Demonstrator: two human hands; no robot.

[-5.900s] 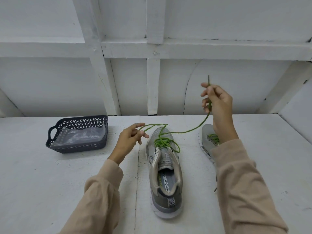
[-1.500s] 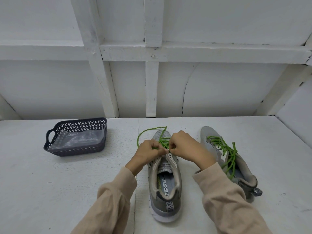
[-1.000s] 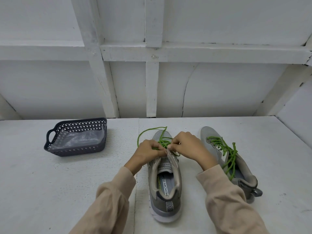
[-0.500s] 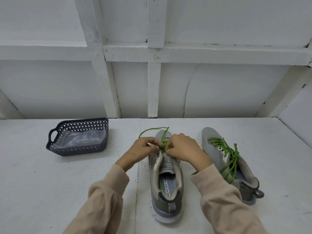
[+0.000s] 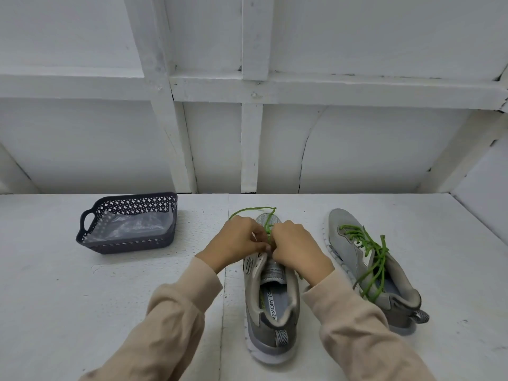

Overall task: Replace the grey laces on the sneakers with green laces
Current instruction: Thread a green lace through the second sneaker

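A grey sneaker [image 5: 270,306] stands in the middle of the white table, heel towards me. Both hands meet over its eyelets. My left hand [image 5: 236,242] and my right hand [image 5: 298,250] have their fingers curled and pinch the green lace [image 5: 268,224] between them. A loop of that lace arcs over the toe behind my hands. The lacing under my hands is hidden. A second grey sneaker [image 5: 368,265] lies to the right, with a green lace [image 5: 371,254] threaded through it and its loose ends hanging over the opening.
A dark perforated plastic basket [image 5: 90,229] with a clear plastic bag [image 5: 132,226] inside sits at the back left of the table. A white panelled wall [image 5: 253,133] with beams closes off the far edge.
Earlier my right hand held the lace end high and my left hand was open. Both hands have since come down onto the middle sneaker's eyelets; over the last second they barely moved.
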